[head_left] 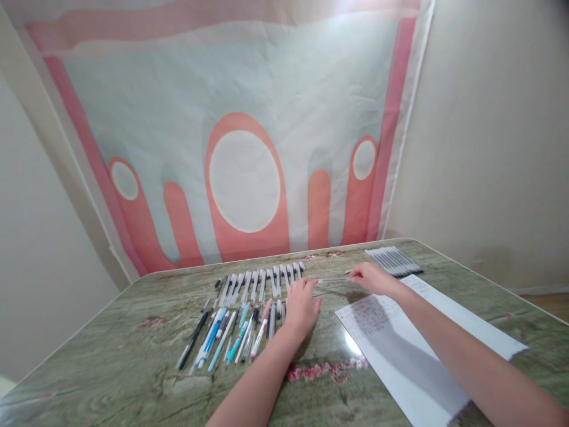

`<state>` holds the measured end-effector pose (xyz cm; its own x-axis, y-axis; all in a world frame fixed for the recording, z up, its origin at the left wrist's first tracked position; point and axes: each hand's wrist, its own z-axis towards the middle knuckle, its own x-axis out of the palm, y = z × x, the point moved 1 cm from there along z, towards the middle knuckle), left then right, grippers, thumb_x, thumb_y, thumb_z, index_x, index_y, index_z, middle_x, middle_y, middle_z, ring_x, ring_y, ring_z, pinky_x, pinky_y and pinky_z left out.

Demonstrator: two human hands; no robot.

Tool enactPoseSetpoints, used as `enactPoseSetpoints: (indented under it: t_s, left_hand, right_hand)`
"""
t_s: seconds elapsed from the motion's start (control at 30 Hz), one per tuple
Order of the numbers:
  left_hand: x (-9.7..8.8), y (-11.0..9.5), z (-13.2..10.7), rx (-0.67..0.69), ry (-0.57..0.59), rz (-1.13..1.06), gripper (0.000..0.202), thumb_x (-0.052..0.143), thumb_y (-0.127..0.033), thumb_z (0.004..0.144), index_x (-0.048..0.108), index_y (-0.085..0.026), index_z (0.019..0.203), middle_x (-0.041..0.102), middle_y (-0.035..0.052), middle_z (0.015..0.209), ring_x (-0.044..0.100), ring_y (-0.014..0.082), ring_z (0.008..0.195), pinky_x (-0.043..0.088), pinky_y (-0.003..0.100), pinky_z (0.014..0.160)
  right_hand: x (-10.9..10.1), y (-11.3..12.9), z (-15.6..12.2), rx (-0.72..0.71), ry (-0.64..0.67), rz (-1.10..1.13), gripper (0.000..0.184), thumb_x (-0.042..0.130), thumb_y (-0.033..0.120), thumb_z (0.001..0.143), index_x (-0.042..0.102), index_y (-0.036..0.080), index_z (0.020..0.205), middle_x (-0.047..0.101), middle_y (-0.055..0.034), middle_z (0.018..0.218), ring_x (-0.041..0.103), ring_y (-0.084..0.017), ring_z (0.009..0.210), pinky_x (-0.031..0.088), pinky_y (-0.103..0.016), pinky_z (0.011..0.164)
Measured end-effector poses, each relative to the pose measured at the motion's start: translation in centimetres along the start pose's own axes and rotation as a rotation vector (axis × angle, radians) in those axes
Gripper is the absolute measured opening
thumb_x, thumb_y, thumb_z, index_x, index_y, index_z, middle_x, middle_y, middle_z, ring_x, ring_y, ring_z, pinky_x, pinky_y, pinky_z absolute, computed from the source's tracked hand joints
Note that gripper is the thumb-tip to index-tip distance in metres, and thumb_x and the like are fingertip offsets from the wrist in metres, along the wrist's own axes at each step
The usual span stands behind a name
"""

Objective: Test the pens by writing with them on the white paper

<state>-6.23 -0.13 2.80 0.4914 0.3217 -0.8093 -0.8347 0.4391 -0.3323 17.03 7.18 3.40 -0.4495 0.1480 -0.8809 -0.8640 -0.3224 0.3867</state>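
A slender translucent pen refill [334, 280] spans the gap between my hands, lying almost level just above or on the table. My right hand [370, 277] pinches its right end with the fingers closed. At its left end are the fingertips of my left hand [303, 301], drawn together on it, though the exact contact is too small to make out. Left of this hand runs a row of clear pens [262, 281] with white clips. Nearer to me lies a row of mixed pens [235, 335], some blue, teal, pink and black; my left wrist hides its right end.
Several similar thin refills [393, 261] lie side by side at the back right. Two sheets of paper [400, 338], one with handwriting, rest under my right forearm. The marbled green table [146, 362] meets a wall with a pink and grey hanging cloth [297, 89].
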Motion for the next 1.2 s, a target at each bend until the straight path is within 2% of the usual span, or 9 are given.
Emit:
enactPoseSetpoints:
  t_s: [0.13,0.23,0.33,0.53,0.9,1.2]
  left_hand:
    - [0.4,-0.2,-0.3,0.049,0.134,0.065,0.024,0.052,-0.025,0.077,0.056,-0.021,0.099,0.052,0.0053,0.102,0.045,0.0199,0.100,0.032,0.034,0.087]
    - [0.6,-0.5,-0.4,0.067,0.217,0.102,0.018,0.048,-0.025,0.079,0.058,-0.021,0.093,0.054,0.0051,0.097,0.047,0.0195,0.097,0.032,0.034,0.086]
    - [0.5,-0.8,-0.5,0.064,0.291,0.139,0.018,0.045,-0.027,0.080,0.060,-0.020,0.089,0.055,0.0056,0.094,0.048,0.0195,0.095,0.032,0.034,0.084]
    - [0.3,-1.2,-0.4,0.041,0.365,0.196,0.022,0.042,-0.028,0.082,0.060,-0.019,0.090,0.056,0.0065,0.095,0.049,0.0191,0.096,0.033,0.033,0.084]
    - [0.7,-1.0,-0.7,0.076,0.337,0.246,0.023,0.041,-0.029,0.082,0.060,-0.019,0.089,0.055,0.0067,0.092,0.050,0.0190,0.092,0.037,0.031,0.079]
    - [0.8,-0.7,-0.7,0.086,0.335,0.226,0.025,0.040,-0.031,0.082,0.061,-0.019,0.086,0.057,0.0079,0.089,0.052,0.0197,0.090,0.038,0.033,0.078]
  right_hand:
    - [-0.2,-3.4,0.5,0.252,-0.140,-0.257,0.019,0.053,0.021,0.072,0.066,0.015,0.060,0.064,-0.0100,0.068,0.058,-0.019,0.068,0.037,-0.026,0.059]
    - [-0.1,-5.2,0.3,0.337,-0.182,-0.355,0.025,0.046,0.018,0.077,0.066,0.011,0.064,0.062,-0.0148,0.075,0.057,-0.023,0.074,0.038,-0.031,0.063]
    - [0.4,-6.2,0.0,0.373,-0.206,-0.421,0.026,0.043,0.020,0.080,0.066,0.010,0.071,0.061,-0.0149,0.079,0.056,-0.024,0.078,0.038,-0.033,0.066]
    - [1.3,-6.8,-0.2,0.381,-0.241,-0.554,0.023,0.044,0.025,0.080,0.063,0.012,0.083,0.061,-0.0139,0.084,0.055,-0.024,0.081,0.039,-0.034,0.066]
    - [2.0,-8.1,-0.3,0.327,-0.271,-0.574,0.026,0.048,0.030,0.078,0.063,0.013,0.090,0.060,-0.0139,0.084,0.055,-0.026,0.081,0.038,-0.033,0.064]
    - [2.2,-6.5,0.0,0.191,-0.332,-0.531,0.023,0.044,0.026,0.079,0.062,0.015,0.087,0.061,-0.0109,0.083,0.055,-0.023,0.080,0.036,-0.030,0.064]
